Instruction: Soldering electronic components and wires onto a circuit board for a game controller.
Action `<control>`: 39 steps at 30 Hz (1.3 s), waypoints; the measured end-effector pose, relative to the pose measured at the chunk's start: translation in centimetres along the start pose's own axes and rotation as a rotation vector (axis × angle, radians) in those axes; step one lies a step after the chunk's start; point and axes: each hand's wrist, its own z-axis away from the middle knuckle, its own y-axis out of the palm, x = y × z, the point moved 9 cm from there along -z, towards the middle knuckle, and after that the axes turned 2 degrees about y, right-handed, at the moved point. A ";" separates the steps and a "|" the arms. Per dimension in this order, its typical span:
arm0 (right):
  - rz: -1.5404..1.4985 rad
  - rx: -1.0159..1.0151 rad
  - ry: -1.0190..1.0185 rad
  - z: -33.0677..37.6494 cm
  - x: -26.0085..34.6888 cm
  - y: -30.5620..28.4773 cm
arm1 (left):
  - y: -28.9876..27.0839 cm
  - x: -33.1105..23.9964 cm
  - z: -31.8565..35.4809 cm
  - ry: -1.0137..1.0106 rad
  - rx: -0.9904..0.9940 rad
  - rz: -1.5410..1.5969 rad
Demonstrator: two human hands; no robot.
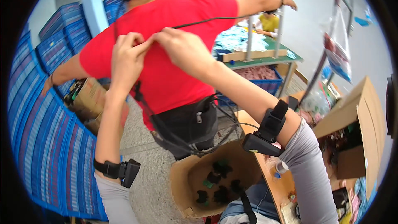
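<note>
A person in a red T-shirt [178,74] stands close in front with their back to me, both arms stretched out sideways. At the upper back my left hand [129,58] and my right hand [176,43] meet, fingertips bent and pressed together. Whatever lies between those fingers is too small or hidden to name. A thin black cable [211,19] runs from beside my right hand along the person's right arm. Below hangs a black waist bag [186,120] with loose cables. Each of my forearms wears a black strapped device.
Blue striped woven bags [54,141] line the left side. A cardboard box [182,186] holding dark pieces sits on the floor below. At right, a wooden table [269,174] bears an open carton [369,120]. Another worker in yellow [269,23] is behind a green table [265,63].
</note>
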 end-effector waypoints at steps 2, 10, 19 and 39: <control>-0.034 -0.109 0.008 -0.6 -0.7 0.6 | -1.4 -0.3 0.8 0.059 -0.056 0.088; 0.003 -0.141 -0.046 -0.8 -0.8 0.9 | -8.1 10.7 20.6 -0.830 -0.669 0.346; -0.031 -0.150 -0.069 -0.9 -0.5 0.7 | -2.5 4.7 20.2 -0.552 -0.059 0.176; -0.196 -0.185 0.023 -0.9 -1.4 0.2 | -2.0 1.3 1.3 -0.098 -0.120 -0.033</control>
